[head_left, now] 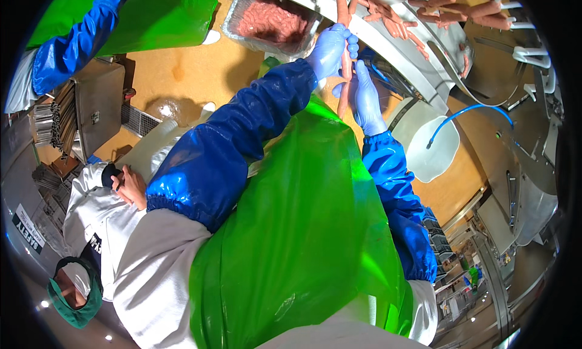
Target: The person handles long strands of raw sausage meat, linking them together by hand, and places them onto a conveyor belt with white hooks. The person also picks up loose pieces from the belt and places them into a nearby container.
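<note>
My left hand (328,49), in a pale blue glove, is closed around a string of pink sausages (344,85) that hangs down from the steel conveyor (400,43). My right hand (367,97), also gloved, grips the same string lower down, just to the right. More sausages (448,3) lie along the conveyor at the top right. Both my forearms wear shiny blue sleeve covers, and a bright green plastic apron (303,228) covers my front and hides what is below my hands.
A clear tray of pink sausages (270,19) sits at top centre. A white bucket (433,146) with a blue hose (467,113) stands to the right. One person in white stands at lower left (103,216); another person's blue sleeve and green apron (79,40) are at upper left.
</note>
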Tool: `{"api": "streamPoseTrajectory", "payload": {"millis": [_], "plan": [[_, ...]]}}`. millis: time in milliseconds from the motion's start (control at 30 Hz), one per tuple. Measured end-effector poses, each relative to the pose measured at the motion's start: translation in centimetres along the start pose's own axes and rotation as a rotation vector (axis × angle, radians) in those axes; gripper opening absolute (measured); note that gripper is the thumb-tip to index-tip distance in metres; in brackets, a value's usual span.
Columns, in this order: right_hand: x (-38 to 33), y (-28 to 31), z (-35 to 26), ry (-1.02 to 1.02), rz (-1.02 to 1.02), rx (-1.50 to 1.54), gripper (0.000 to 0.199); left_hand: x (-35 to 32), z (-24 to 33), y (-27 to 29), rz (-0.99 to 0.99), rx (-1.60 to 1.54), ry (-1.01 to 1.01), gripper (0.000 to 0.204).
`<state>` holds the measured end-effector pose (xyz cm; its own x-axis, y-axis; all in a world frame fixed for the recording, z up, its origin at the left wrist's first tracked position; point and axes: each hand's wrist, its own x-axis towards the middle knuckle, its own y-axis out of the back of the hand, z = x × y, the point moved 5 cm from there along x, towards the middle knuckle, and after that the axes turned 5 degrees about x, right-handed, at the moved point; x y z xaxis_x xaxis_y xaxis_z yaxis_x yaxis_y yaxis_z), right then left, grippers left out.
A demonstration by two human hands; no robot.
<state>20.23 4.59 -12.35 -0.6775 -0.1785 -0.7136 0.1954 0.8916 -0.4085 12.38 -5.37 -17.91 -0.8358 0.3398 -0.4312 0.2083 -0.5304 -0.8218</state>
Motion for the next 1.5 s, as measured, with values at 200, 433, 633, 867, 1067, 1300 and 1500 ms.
{"api": "streamPoseTrajectory", "payload": {"millis": [200, 433, 633, 867, 1067, 1300, 1500], "plan": [[1.1, -5.5, -5.1, 1.074, 0.045, -1.055, 0.017, -0.7, 6.7, -1.4, 0.240, -0.124, 0.079, 0.012], [3.6, -10.0, -5.9, 0.387, 0.050, -0.543, 0.019, -1.5, 11.9, -3.3, 0.188, -0.222, 0.018, 0.011], [5.0, -10.8, -5.9, 0.327, 0.016, -0.660, 0.019, 3.1, 11.9, 1.2, 0.051, -0.307, 0.141, 0.014], [7.5, -12.0, -6.1, 0.490, 0.111, -0.809, 0.026, 3.8, 13.5, 2.2, 0.296, -0.099, 0.226, 0.012], [7.8, -15.1, -7.0, 0.401, 0.141, -0.532, 0.018, 3.5, 16.4, 0.1, 0.379, -0.094, 0.112, 0.013], [6.9, -17.0, -6.7, 0.127, -0.024, -0.558, 0.020, 4.5, 18.2, 1.6, -0.021, -0.236, 0.149, 0.018], [7.2, -19.0, -8.8, 0.171, -0.161, -0.437, 0.030, 1.2, 19.2, 3.4, 0.095, 0.157, 0.066, 0.043]]}}
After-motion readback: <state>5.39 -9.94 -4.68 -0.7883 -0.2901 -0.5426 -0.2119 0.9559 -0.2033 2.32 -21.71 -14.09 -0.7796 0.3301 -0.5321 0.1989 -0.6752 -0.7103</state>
